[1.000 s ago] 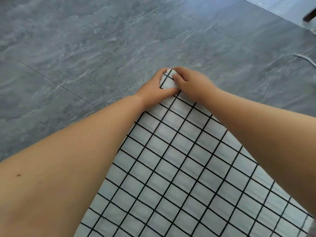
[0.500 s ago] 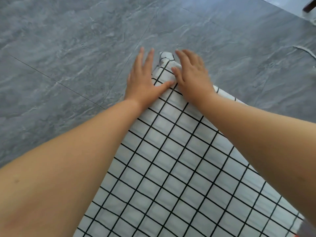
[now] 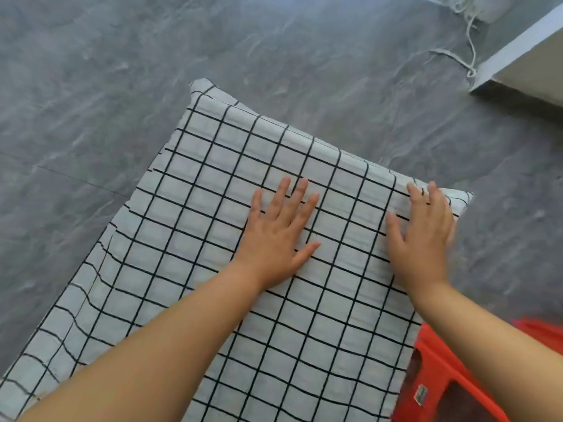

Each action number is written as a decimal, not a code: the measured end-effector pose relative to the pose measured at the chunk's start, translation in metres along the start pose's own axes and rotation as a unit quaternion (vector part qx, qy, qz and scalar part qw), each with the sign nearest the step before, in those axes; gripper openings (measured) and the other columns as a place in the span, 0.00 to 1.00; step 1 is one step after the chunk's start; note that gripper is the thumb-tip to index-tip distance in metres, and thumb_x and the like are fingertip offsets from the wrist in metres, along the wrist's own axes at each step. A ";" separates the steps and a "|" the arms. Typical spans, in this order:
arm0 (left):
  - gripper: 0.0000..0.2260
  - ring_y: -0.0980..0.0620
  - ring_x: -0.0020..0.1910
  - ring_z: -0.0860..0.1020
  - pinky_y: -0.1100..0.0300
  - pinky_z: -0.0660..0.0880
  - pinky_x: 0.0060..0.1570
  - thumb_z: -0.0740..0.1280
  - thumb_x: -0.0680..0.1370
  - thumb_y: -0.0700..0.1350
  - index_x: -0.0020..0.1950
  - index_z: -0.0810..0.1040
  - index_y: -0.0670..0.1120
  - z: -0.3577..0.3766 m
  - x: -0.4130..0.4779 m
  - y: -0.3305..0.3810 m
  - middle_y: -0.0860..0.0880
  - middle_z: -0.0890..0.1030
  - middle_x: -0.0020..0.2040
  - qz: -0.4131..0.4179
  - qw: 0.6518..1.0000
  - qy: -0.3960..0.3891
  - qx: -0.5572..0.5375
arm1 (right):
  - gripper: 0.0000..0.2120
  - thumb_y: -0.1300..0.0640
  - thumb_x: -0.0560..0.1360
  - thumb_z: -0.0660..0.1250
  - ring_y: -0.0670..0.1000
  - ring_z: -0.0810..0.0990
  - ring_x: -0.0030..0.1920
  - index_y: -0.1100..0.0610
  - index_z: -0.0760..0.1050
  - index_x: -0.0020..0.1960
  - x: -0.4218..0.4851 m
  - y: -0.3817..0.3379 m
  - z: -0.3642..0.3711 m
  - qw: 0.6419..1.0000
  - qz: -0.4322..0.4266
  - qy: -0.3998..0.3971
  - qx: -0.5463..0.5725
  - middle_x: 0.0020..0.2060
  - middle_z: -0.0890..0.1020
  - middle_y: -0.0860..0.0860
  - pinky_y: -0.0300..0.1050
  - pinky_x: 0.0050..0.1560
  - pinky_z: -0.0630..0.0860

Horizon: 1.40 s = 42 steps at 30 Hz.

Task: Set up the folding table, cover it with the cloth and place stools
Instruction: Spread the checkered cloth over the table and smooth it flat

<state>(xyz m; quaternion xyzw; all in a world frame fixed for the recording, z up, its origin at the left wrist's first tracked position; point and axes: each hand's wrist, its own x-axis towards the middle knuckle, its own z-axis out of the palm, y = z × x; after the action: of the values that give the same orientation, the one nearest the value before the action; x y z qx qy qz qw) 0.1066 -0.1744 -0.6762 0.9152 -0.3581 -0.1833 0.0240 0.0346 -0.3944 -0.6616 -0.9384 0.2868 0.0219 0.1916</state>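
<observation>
The checked cloth (image 3: 213,184), pressed mid-frame under the flat-fingered left grip (image 3: 275,236) and right grip (image 3: 422,236), is judged light, limp and best pinched at its corners.

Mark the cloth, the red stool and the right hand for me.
cloth (image 3: 243,153): head view, bare checked area near its far edge.
red stool (image 3: 435,360): head view, red plastic by the cloth's right edge.
right hand (image 3: 422,239): head view, back of the hand, flat on the cloth.
</observation>
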 end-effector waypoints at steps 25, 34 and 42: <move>0.32 0.46 0.77 0.49 0.39 0.48 0.71 0.51 0.78 0.61 0.77 0.52 0.46 0.076 -0.187 0.080 0.47 0.49 0.78 0.004 1.000 0.024 0.002 | 0.34 0.38 0.76 0.49 0.57 0.44 0.76 0.53 0.49 0.77 -0.198 0.022 0.025 0.959 -0.221 -0.127 -0.126 0.76 0.49 0.57 0.60 0.73 0.45; 0.32 0.48 0.75 0.36 0.39 0.38 0.71 0.41 0.76 0.64 0.76 0.37 0.50 0.098 -0.203 0.074 0.49 0.37 0.77 0.006 0.999 0.005 0.033 | 0.34 0.35 0.75 0.42 0.54 0.35 0.75 0.47 0.37 0.76 -0.218 0.023 0.050 0.948 -0.204 -0.154 -0.191 0.77 0.39 0.52 0.59 0.72 0.34; 0.31 0.47 0.76 0.39 0.39 0.39 0.71 0.45 0.78 0.61 0.77 0.41 0.50 0.095 -0.277 0.015 0.48 0.41 0.78 -0.148 0.987 0.064 -0.026 | 0.36 0.35 0.75 0.45 0.57 0.36 0.75 0.49 0.40 0.77 -0.266 -0.005 0.043 0.947 -0.229 -0.158 -0.161 0.76 0.40 0.55 0.61 0.72 0.36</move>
<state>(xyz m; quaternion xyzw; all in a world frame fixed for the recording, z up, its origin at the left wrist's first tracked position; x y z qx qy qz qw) -0.1236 0.0071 -0.6737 0.9671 -0.2112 -0.1348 0.0428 -0.1819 -0.2341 -0.6594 -0.9816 0.0232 0.1715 0.0808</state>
